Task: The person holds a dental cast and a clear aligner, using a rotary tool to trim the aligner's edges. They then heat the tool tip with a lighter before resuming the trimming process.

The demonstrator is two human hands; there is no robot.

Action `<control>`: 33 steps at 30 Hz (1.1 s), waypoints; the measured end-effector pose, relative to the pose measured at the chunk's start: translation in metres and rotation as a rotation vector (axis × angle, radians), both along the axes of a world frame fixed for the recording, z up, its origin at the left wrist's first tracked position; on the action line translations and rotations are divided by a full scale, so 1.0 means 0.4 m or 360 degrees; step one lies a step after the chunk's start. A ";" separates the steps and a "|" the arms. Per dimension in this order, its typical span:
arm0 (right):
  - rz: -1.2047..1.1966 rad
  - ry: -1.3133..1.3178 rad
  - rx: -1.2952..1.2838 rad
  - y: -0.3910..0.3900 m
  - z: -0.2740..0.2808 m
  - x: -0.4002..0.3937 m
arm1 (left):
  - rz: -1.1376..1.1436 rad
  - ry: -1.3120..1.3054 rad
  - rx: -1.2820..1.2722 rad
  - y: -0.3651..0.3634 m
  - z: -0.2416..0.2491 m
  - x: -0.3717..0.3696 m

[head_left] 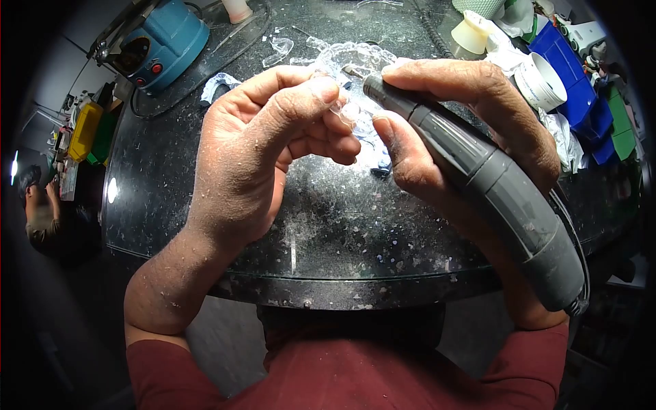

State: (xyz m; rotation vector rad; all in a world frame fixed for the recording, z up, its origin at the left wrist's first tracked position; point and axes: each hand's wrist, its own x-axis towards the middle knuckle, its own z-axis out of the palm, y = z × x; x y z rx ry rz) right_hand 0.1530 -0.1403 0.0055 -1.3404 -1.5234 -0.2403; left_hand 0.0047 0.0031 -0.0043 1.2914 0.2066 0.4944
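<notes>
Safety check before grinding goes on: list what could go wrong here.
1. The tip of the grey rotary handpiece sits close to the left hand fingers pinching the clear plastic piece; a slip could nick them.
2. Both hands, including the right hand, are bare and dusted with chips; debris may irritate skin.
3. The thin piece, held only by fingertips, could crack or fly loose.
</notes>
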 end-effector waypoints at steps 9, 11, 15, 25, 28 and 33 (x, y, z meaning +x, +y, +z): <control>-0.0017 0.0071 -0.0088 -0.031 0.025 0.029 | 0.0150 -0.0150 0.0340 0.044 -0.017 0.014; 0.0148 0.0192 0.0105 -0.006 0.023 0.053 | 0.0244 -0.0107 0.0523 0.031 -0.011 0.020; -0.0110 0.0027 -0.0011 0.008 0.016 0.047 | 0.0332 -0.0015 0.1013 0.032 -0.007 0.012; 0.0376 0.0489 -0.0052 0.020 -0.003 0.038 | 0.0317 -0.0237 0.1494 0.032 0.002 0.011; 0.0377 0.0415 -0.0002 0.020 -0.004 0.042 | 0.0327 -0.0288 0.1442 0.039 0.003 0.011; 0.0375 0.0448 -0.0004 0.018 -0.005 0.044 | 0.0428 -0.0140 0.1429 0.031 0.008 0.009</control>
